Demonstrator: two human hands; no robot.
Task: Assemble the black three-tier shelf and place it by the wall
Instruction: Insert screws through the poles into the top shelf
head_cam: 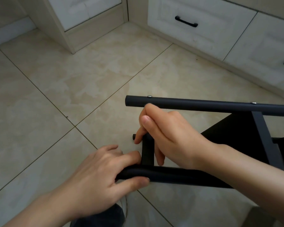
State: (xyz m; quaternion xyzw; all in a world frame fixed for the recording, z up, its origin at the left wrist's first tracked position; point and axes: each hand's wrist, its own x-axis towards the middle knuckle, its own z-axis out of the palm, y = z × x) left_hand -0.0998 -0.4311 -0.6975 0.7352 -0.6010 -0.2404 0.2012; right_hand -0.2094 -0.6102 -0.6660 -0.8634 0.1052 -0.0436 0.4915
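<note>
Down on the tiled floor (72, 87), just in front of the white drawers (203, 18): got the black shelf frame (233, 128) lying on its side, with only one end showing and everything else cut off at the right edge. Holding the end of the near leg tube (170, 174) with the left hand (105, 176), wrapped over the top with the thumb tucked along the near side. Gripping the short crossbar (147, 154) between the two tubes with the right hand (169, 141), index finger down one side, remaining fingers down the other, fingertip right beside a small black stub (133, 137) poking out near the bar's far end. Could be a bolt, could be a hex key, too small to call.

Spotted two screw heads (149, 96) already seated along the far leg tube (203, 104), so looks like mid-assembly, probably seating or fastening this end crossbar. Nowhere near the wall step yet.

Next up, best guess: keep the near tube pinned to stop any twisting, square the crossbar against both tubes, then snug down that stub. Calls for a steady left hand more than muscle. Then stand it up and check for wobble before shifting it to the wall.
</note>
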